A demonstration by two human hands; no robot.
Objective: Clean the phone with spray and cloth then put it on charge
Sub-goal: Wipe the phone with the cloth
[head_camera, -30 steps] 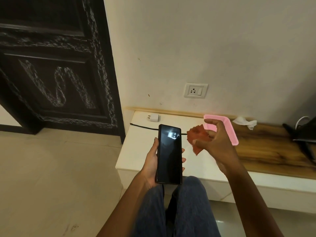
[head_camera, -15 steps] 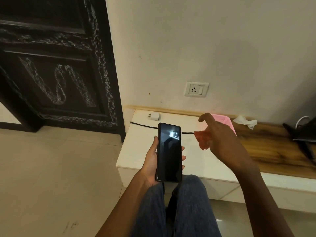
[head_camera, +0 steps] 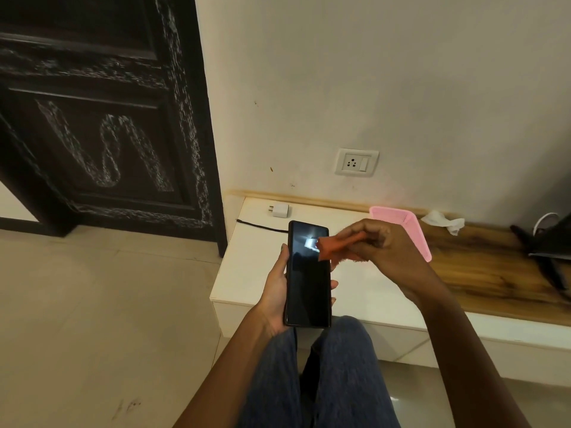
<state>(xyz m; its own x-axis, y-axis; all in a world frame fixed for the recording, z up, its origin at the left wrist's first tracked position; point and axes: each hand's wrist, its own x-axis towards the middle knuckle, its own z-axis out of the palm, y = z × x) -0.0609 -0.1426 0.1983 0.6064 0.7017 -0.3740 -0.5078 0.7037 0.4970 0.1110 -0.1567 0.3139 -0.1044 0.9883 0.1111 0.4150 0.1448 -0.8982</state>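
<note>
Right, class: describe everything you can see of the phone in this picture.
The phone is a slim black slab with a glossy, dark screen that mirrors a bright patch near its top. It is held upright, screen towards the camera, over the person's knees. The left hand grips it from behind, thumb along the left edge. The orange cloth in the right hand overlaps its upper right corner.

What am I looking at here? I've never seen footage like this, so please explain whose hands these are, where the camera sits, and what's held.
There is no machine: a person wears a camera on the head, looking down at their own hands. The left hand holds a dark phone upright. The right hand pinches a small orange cloth at the phone's upper right edge. Beyond them, a low white ledge carries a white charger plug, a black cable, a pink basket and a crumpled tissue. A wall socket sits above.
</note>
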